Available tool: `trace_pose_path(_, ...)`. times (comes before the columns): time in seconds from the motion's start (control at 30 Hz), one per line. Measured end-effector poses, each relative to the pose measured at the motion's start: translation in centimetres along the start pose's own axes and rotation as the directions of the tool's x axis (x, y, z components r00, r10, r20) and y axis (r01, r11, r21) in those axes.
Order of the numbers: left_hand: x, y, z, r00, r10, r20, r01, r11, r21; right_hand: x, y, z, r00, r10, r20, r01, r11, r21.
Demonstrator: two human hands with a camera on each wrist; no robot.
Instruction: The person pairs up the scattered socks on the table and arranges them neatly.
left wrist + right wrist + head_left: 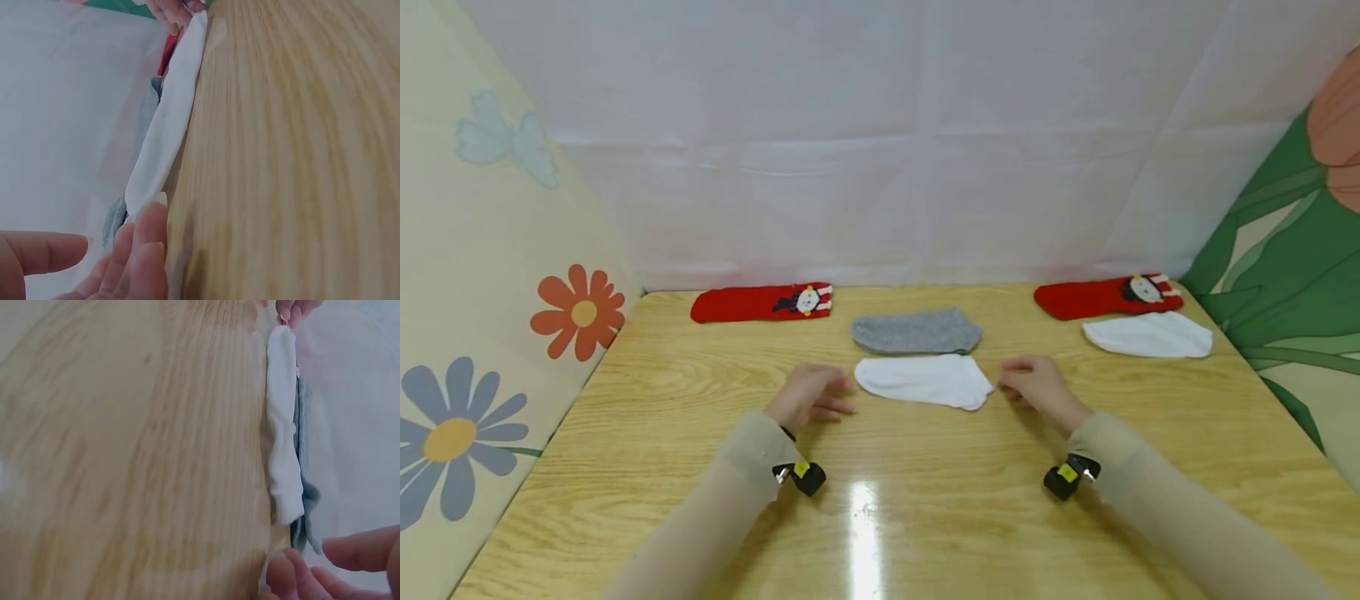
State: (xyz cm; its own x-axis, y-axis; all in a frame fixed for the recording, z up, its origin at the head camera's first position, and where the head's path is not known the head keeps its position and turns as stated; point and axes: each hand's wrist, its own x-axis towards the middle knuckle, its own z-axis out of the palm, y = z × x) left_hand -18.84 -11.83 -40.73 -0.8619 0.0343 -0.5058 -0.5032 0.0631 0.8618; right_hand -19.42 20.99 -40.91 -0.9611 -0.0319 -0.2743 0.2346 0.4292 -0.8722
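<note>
- White ankle sock [921, 381] lies flat on the wood-grain table [925, 500], between the two hands. Long axis runs close to a 9-to-3 o'clock line in the head view, the 3 o'clock end dipping slightly.
- Rounded toe points to 9 o'clock; the cuff end (broader, a little ruffled) points to 3 o'clock.
- Left hand [812, 393] at the sock's 9 o'clock, by the toe. Thumb well apart from the fingers, a wide gap, nothing held. Contact between fingertips and toe: cannot tell (they overlap in the left wrist view).
- Right hand [1036, 387] at 3 o'clock, just beside the cuff, a small gap between. Fingers loosely bent, thumb apart from them, nothing gripped.
- Grey ankle sock [917, 332] at 12 o'clock of the central white one, close alongside, near parallel; its toe also points to 9 o'clock.
- Red sock [733, 305] at 10 o'clock, rounded end to 9 o'clock, cartoon figure (white face, dark hair) at its 3 o'clock end.
- Matching red sock [1078, 300] at 2 o'clock, same orientation, slightly tilted.
- Second white sock [1148, 335] between 2 and 3 o'clock, lying close along the near side of that red one, axis also roughly 9-to-3.
</note>
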Motion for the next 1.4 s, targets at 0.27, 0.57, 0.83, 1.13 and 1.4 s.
trace_pose_path(0.27, -0.5, -0.5, 2.0, 0.999, 0.020, 0.032, -0.019, 0.999, -0.043, -0.6, 0.9, -2.0, 1.000, -0.010, -0.028, 0.009, 0.999, -0.047)
trace_pose_path(0.57, -0.6, -0.4, 4.7, 0.994, 0.044, 0.104, -0.040, 0.998, -0.043, -1.0, 1.9, -4.3, 0.998, -0.011, -0.064, 0.008, 0.999, -0.050)
trace_pose_path(0.83, -0.4, -0.4, 6.8, 0.992, 0.038, 0.117, -0.034, 0.999, -0.035, -1.0, 3.0, -6.2, 0.987, -0.064, -0.145, 0.055, 0.996, -0.067)
trace_pose_path(1.13, -0.8, -0.6, 8.9, 0.982, 0.031, 0.184, -0.031, 1.000, -0.003, -1.2, 4.0, -7.6, 0.979, -0.086, -0.186, 0.067, 0.992, -0.109)
trace_pose_path(1.4, -0.7, -0.4, 10.8, 0.981, 0.050, 0.185, -0.046, 0.999, -0.024, -0.8, 4.9, -9.1, 0.960, -0.117, -0.255, 0.068, 0.979, -0.193)
